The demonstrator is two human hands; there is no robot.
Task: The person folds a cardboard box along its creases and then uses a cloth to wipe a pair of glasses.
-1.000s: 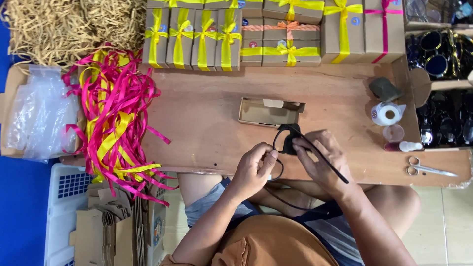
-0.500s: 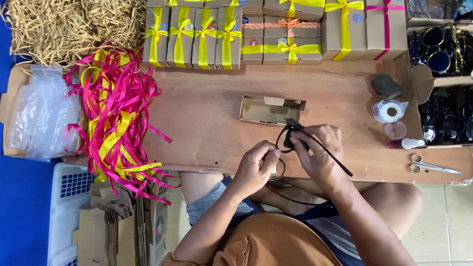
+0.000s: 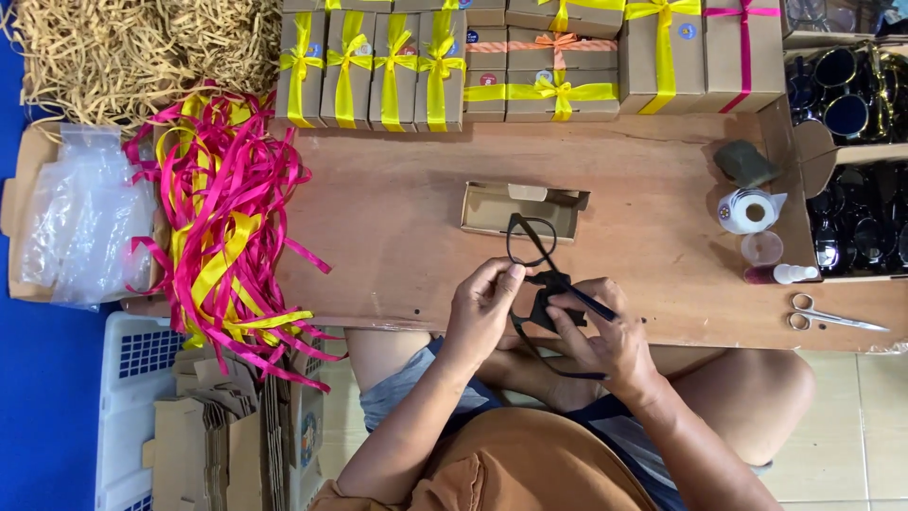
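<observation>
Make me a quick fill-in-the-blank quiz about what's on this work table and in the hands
1. Both hands hold a pair of black ____.
2. The small open cardboard box lies just beyond the left hand and right hand on the wooden ____.
3. The scissors lie at the table's ____ end.

Missing words: glasses; table; right

Black glasses in hands; open brown cardboard box just beyond; pink-yellow ribbons far left; silver scissors right.

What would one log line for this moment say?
left hand: grips black glasses | right hand: rubs dark cloth on them | open cardboard box: behind, on table
</observation>
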